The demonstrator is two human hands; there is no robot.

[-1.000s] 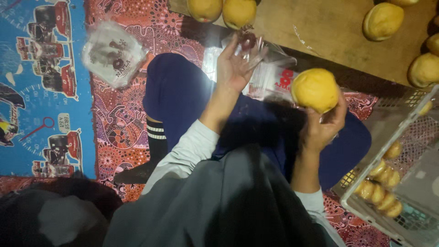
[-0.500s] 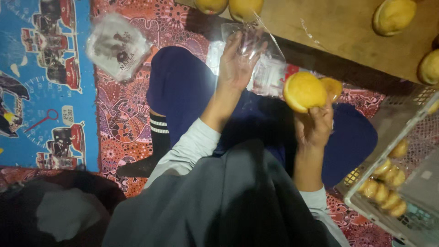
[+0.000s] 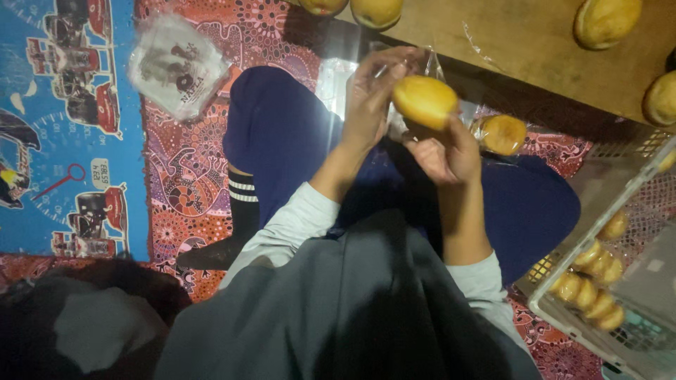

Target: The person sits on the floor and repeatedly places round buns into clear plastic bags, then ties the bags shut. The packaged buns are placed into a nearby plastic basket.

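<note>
The round yellow bun (image 3: 424, 101) sits just above the middle of the frame, held up in my right hand (image 3: 443, 151), whose fingers curl under and around it from below. My left hand (image 3: 372, 95) is right beside it on the left, fingers pinched on the edge of a clear plastic bag (image 3: 415, 60) at the bun's top; I cannot tell whether the bag already covers any of the bun. Just to the right, a second bun in plastic wrap (image 3: 501, 134) lies on my dark blue trousers (image 3: 282, 141). Beyond my hands, the wooden board (image 3: 521, 49) across the top of the frame carries more loose buns (image 3: 605, 21). At the lower right a white mesh crate (image 3: 620, 204) holds a row of wrapped buns. In the upper left a stack of empty bags (image 3: 176, 67) lies on the red patterned mat (image 3: 183, 176).
</note>
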